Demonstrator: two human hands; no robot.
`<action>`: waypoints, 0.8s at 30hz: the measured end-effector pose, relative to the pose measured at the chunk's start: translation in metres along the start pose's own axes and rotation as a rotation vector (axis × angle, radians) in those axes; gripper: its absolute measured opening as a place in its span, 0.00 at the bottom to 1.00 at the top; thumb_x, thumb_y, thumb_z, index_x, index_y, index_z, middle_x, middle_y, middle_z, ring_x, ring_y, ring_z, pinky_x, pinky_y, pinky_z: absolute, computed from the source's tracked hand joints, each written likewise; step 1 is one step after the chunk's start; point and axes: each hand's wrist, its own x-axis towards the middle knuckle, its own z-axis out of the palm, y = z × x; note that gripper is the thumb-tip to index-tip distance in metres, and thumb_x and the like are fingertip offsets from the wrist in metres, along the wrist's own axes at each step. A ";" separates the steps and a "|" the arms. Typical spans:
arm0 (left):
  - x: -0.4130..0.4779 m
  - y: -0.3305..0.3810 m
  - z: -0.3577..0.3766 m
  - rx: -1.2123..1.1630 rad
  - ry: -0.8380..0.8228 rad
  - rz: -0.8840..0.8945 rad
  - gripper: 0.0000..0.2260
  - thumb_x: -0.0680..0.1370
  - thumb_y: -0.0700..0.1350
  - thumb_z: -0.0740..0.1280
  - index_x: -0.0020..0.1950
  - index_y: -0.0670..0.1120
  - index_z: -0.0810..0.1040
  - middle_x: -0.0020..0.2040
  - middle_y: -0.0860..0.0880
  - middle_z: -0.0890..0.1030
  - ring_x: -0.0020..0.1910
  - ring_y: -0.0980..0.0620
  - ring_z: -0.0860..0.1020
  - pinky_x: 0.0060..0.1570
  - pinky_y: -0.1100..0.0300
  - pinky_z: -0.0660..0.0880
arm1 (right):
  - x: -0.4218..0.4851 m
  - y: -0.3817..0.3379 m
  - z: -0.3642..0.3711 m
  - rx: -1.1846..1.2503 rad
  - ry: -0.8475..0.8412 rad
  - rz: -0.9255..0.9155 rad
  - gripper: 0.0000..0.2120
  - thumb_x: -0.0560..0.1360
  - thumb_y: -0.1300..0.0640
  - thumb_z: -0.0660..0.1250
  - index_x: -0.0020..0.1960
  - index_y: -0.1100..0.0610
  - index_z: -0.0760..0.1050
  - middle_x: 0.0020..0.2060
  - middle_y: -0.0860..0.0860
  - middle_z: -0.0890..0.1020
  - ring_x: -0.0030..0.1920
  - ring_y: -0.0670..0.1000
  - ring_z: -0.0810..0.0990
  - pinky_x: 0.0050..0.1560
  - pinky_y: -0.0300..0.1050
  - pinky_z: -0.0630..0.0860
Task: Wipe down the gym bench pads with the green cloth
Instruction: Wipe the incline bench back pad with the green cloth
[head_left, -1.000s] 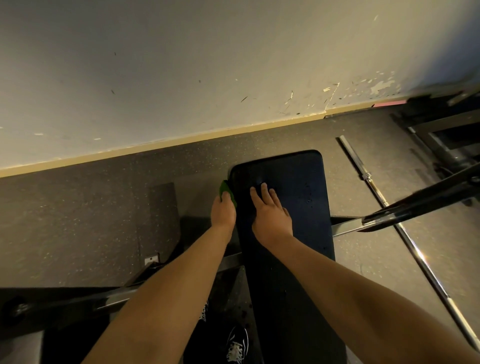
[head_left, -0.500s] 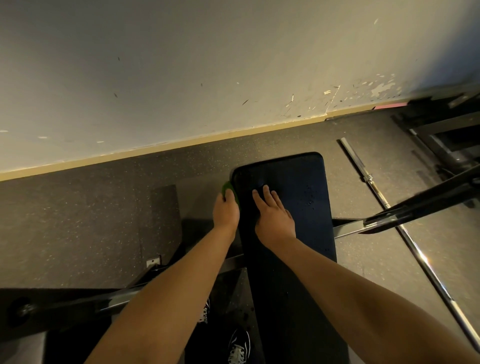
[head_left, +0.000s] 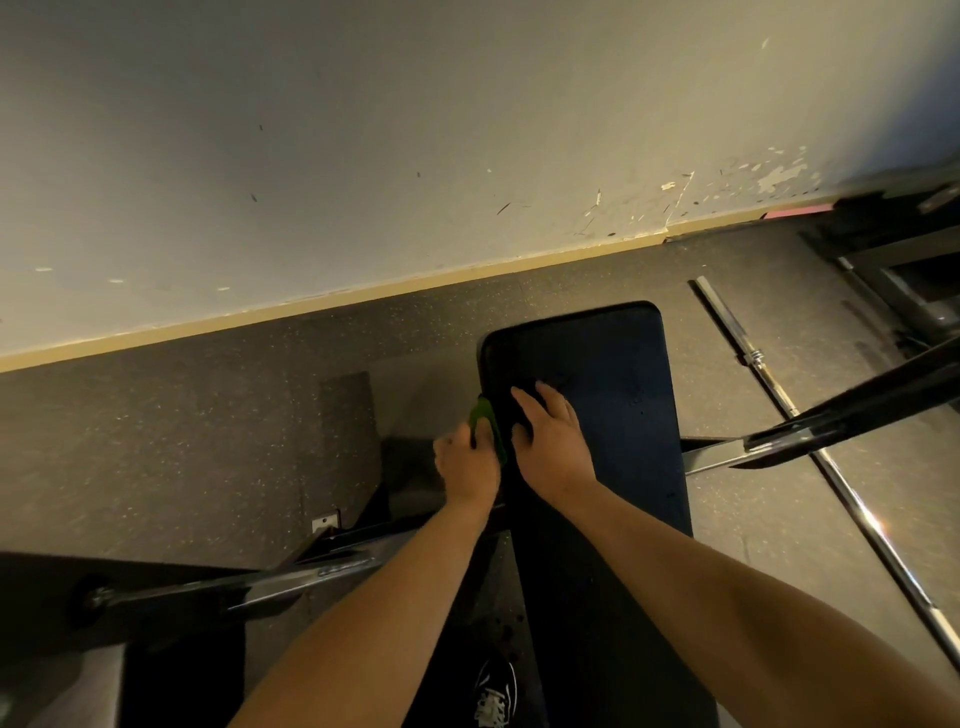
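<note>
Here the left hand (head_left: 467, 467) sits at the left side edge of the bench pad (head_left: 618, 395), its fingers (head_left: 449, 449) curled over the green cloth (head_left: 485, 422) and holding it against that edge. Only a narrow strip of the cloth shows, between the knuckles and the pad's side, so how it is folded cannot be told. The right hand (head_left: 551, 441) lies palm down on top of the pad, just beside the left hand. Its fingers (head_left: 527, 402) are loosely spread and point toward the far end, holding nothing and resting on the dark blue surface. Both forearms reach in from the bottom of the view. The pad is long and narrow and runs away from the person toward the wall (head_left: 363, 156), its rounded far end well short of the pale baseboard (head_left: 311, 307). A barbell (head_left: 852, 494) lies on the speckled rubber floor (head_left: 182, 441) to the right of the pad, angled from near the wall toward the lower right corner. A dark metal frame bar (head_left: 852, 410) crosses over it from the right edge toward the pad. Another frame bar (head_left: 260, 587) runs out to the left below the left forearm. A black shoe (head_left: 496, 693) with white laces shows at the bottom edge between the arms.
</note>
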 end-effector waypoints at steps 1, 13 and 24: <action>-0.002 0.012 -0.004 -0.108 -0.027 0.020 0.09 0.85 0.53 0.58 0.61 0.56 0.75 0.62 0.51 0.72 0.58 0.51 0.75 0.60 0.53 0.73 | -0.002 -0.005 0.001 0.093 0.020 -0.007 0.24 0.82 0.53 0.61 0.77 0.48 0.62 0.76 0.50 0.61 0.75 0.51 0.61 0.71 0.41 0.65; 0.005 0.044 -0.035 -0.182 -0.078 0.200 0.11 0.84 0.43 0.59 0.62 0.53 0.76 0.59 0.54 0.80 0.59 0.54 0.79 0.54 0.64 0.74 | 0.033 -0.031 -0.019 0.167 0.194 -0.178 0.17 0.78 0.64 0.66 0.64 0.51 0.75 0.61 0.52 0.71 0.59 0.51 0.72 0.57 0.44 0.76; 0.019 0.065 -0.003 0.205 -0.098 0.420 0.31 0.82 0.38 0.62 0.82 0.54 0.54 0.81 0.51 0.55 0.80 0.54 0.54 0.76 0.55 0.58 | 0.060 -0.008 -0.018 -0.253 0.114 -0.252 0.31 0.77 0.57 0.67 0.77 0.46 0.61 0.67 0.55 0.64 0.63 0.58 0.66 0.52 0.50 0.79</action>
